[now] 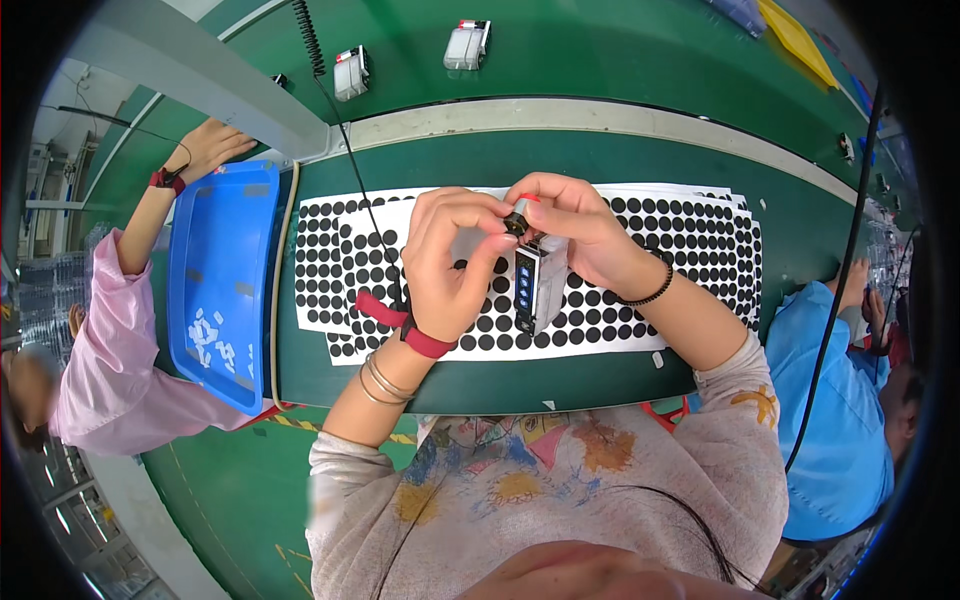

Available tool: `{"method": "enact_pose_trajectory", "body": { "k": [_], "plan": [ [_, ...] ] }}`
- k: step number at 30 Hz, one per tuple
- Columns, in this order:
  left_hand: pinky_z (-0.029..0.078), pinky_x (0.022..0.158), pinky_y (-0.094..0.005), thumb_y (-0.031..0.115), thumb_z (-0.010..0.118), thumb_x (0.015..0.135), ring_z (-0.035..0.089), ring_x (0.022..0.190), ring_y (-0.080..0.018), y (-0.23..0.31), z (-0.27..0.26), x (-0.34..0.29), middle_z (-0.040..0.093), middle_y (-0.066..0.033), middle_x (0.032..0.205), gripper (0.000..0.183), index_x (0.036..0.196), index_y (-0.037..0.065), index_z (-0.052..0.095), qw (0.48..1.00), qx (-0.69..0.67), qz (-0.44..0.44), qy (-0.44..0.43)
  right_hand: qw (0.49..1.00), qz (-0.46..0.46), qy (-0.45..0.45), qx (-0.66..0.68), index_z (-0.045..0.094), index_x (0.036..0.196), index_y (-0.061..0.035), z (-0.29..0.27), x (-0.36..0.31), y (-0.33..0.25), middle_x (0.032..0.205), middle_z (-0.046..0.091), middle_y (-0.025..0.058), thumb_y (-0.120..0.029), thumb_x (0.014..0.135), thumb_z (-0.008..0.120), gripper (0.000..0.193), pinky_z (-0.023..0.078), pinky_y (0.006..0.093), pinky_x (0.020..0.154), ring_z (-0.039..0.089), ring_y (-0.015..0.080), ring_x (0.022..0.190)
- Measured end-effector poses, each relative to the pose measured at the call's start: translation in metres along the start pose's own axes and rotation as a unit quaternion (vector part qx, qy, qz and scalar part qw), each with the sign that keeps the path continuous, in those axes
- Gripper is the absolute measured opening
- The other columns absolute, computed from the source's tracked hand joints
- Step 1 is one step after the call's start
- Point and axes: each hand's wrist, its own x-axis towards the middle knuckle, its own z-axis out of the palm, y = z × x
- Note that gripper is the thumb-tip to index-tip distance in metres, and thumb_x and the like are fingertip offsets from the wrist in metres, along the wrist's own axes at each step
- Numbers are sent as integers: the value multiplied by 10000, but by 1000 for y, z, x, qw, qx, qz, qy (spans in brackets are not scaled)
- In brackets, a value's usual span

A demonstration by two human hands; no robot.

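Note:
My two hands meet over the sheets. My right hand (590, 235) is closed around the upper end of a small device (541, 288) with a clear-grey body and a black front panel showing blue icons. A grey part with a red end (526, 203) sticks up between my right thumb and fingers. My left hand (448, 245) is closed, thumb and forefinger pinching at a small black round piece (515, 224) against that part; whether it is stuck on, I cannot tell. Beneath lie white sheets (384, 348) covered with rows of black round stickers.
To the left stands a blue tray (268, 300) with small white pieces (210, 340). A co-worker's hand (210, 148) reaches past it. Similar devices (467, 46) lie on the green belt (400, 60) behind a pale rail (560, 115). Black cables (350, 155) hang down. Another person in blue (825, 420) sits right.

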Motion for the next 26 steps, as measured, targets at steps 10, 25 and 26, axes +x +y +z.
{"method": "enact_pose_trajectory", "body": {
  "k": [10,25,26],
  "plan": [
    [419,781,-341,30,670,677,537,855,-247,-4,-4,2,639,-41,787,119,730,57,568,999,19,41,14,1000,12,0,14,572,981,-10,4,-3,2,856,578,21,-187,842,587,225,436,217,733,539,82,782],
    [385,872,-404,75,638,707,506,1017,-316,-5,-7,4,595,-106,1026,130,776,57,529,999,-21,34,-28,997,50,-21,48,576,981,-32,1,0,3,858,578,7,-219,843,577,232,459,218,694,550,63,811],
    [371,892,-413,76,642,703,495,1040,-330,-5,-7,3,589,-107,1038,134,779,63,534,998,-47,9,-38,998,50,-26,42,574,984,-31,0,0,4,864,578,7,-218,838,585,238,460,217,702,551,66,817]
  ]
}}
